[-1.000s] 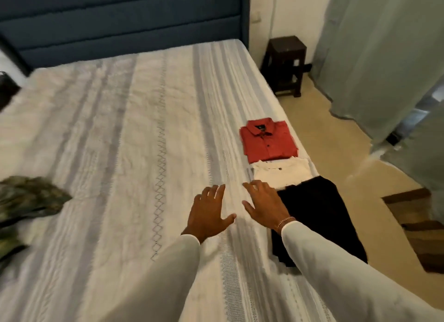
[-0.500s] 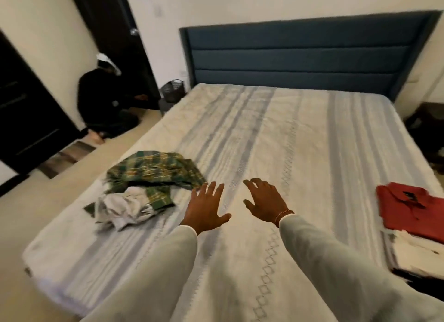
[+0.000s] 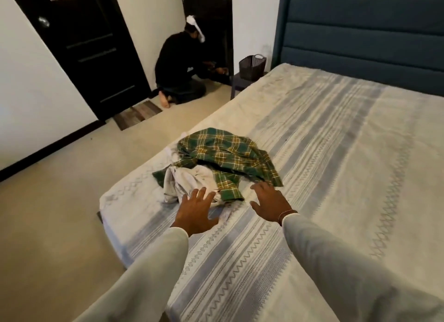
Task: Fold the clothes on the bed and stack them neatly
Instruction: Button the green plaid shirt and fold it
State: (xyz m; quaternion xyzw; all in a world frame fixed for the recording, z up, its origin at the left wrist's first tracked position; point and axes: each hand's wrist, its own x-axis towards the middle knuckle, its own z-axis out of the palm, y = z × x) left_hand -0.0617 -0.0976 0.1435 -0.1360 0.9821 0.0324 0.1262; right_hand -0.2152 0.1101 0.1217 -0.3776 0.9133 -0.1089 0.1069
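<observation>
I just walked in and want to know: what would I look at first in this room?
Probably the crumpled green plaid shirt heaped on a pale garment near the bed's left edge. Both hands, left hand and right hand, reach toward that pile with fingers spread, holding nothing. Next you would spot the person in black kneeling on the floor by the dark doors.

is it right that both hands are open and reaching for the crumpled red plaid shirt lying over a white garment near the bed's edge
Not quite: the plaid shirt is green with yellow and white lines, not red, as the head view shows. The rest holds: the left hand and right hand are both open with spread fingers, reaching toward that crumpled shirt, which lies over a white garment near the edge of the bed.
</observation>
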